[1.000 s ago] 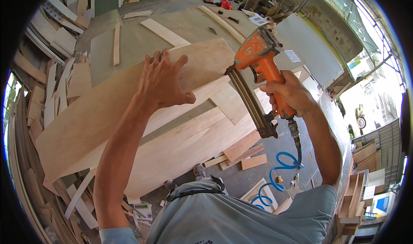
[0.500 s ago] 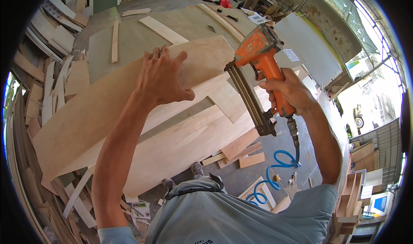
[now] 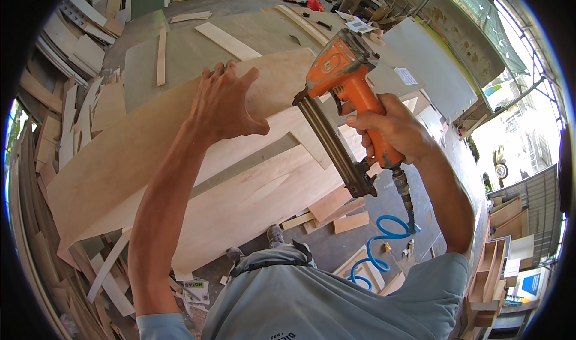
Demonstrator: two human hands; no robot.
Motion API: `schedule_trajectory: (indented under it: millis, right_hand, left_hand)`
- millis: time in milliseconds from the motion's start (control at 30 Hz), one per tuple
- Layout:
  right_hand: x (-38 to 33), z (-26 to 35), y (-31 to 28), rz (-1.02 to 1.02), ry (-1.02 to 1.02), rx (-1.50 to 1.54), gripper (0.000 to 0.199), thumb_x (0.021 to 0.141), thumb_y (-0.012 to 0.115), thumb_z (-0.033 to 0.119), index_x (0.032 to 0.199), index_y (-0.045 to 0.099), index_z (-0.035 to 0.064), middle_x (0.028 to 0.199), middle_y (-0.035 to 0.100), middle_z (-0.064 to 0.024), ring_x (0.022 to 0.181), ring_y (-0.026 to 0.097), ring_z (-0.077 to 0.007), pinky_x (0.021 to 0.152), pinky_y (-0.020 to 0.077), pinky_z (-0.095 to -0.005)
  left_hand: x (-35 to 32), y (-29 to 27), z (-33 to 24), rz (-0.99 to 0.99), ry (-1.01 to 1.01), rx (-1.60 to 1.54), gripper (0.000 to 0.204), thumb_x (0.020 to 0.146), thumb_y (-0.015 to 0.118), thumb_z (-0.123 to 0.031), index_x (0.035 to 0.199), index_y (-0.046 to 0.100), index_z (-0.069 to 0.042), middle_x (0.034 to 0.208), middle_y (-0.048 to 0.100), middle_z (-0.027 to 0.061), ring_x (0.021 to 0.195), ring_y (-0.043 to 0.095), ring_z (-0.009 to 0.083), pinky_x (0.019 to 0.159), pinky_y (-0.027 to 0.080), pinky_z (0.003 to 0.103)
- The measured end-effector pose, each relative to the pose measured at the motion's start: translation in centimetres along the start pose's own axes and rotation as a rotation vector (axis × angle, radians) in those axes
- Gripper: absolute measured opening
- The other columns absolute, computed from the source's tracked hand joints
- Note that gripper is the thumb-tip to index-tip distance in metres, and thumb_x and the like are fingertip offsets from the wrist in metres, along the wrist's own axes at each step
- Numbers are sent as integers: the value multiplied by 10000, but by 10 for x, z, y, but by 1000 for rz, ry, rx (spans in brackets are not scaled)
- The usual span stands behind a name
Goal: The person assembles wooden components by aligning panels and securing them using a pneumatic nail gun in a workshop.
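My left hand point(image 3: 225, 103) lies across a long pale plywood strip point(image 3: 138, 142), its fingers spread over the far edge and its thumb apart near the closer edge. In my right hand point(image 3: 399, 127) is an orange air nail gun point(image 3: 354, 94), gripped by the handle, with the index finger by the trigger. The gun's nose sits over the right end of the strip; whether it touches the wood cannot be told. Its dark metal magazine point(image 3: 330, 142) slants down toward me. A coiled blue air hose point(image 3: 378, 256) hangs from the handle's fitting.
Below the strip stands another plywood panel point(image 3: 240, 208). Loose wood offcuts point(image 3: 336, 211) lie on the floor near my feet. Stacked boards point(image 3: 54, 136) crowd the left side. A sheet-topped work surface point(image 3: 180, 52) with wooden strips extends beyond; a white panel point(image 3: 429, 70) is at right.
My right hand has brought the nail gun left and slightly toward me, over the strip's end. The hose swings along with it. My left hand has barely shifted.
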State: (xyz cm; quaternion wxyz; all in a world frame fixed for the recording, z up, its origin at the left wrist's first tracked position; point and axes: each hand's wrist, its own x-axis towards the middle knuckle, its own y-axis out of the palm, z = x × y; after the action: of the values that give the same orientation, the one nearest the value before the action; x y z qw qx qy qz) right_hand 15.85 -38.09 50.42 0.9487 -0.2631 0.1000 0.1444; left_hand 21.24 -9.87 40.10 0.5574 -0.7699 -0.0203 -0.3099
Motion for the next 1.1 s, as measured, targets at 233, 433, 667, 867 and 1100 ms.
schedule_trajectory:
  millis: [233,433,667,867,1100]
  right_hand:
    - [-2,-2,2,-18,-13,-15,446,825,728,264,1149,608,-19,729,568,-51,594,606,-116,496,521,-280]
    - [-1,-7,3,-26,-16,-10,452,824,732,273,1148,607,-17,734,571,-51,591,604,-117,510,517,-282]
    - [-1,-9,3,-40,-16,-26,452,821,734,277,1145,605,-11,740,568,-52,607,603,-120,517,517,-286]
    - [2,-2,8,-38,-43,-39,450,815,732,272,1137,603,-15,722,560,-48,584,598,-125,499,527,-303]
    - [-5,-15,-1,-57,9,-16,342,850,707,242,1051,605,-15,729,533,-37,563,570,-114,485,515,-283]
  left_hand:
    - [-3,0,-2,11,-16,7,773,490,772,-421,1165,622,-75,1055,590,259,1021,547,369,978,376,507]
    - [-5,2,-1,12,-10,17,804,501,767,-435,1204,608,-80,1110,586,282,1047,544,380,992,369,511]
    - [-3,-9,-9,165,-103,-34,823,488,786,-401,1201,570,-52,1318,483,321,1247,452,413,1091,304,523]
    - [-24,-21,1,57,15,169,720,630,782,-411,1206,569,-36,1406,455,273,1364,376,410,1112,273,560]
    - [-168,-93,50,-583,-72,-224,620,786,797,-243,1292,557,23,1420,506,164,1283,504,283,1063,419,451]
